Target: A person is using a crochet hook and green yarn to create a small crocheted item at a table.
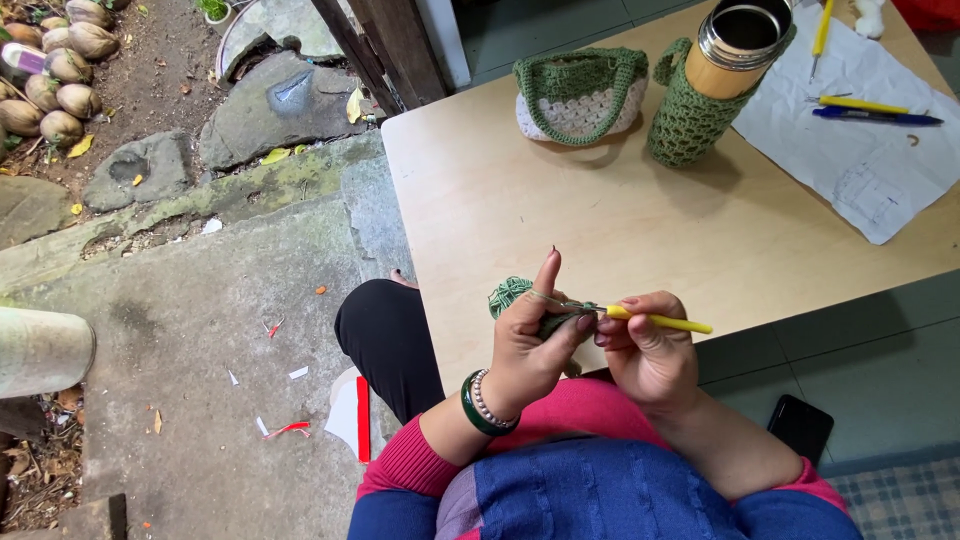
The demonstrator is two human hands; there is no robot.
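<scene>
Hook between right fingers

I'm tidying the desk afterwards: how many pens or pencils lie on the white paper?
3. A yellow pen near the paper's top edge, a second yellow pen mid-sheet, and a blue pen just below it. More may lie beyond the frame.

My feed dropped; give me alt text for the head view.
The right hand works a yellow crochet hook into green yarn held by the left hand at a wooden table edge. A crocheted bag stands behind.
</scene>
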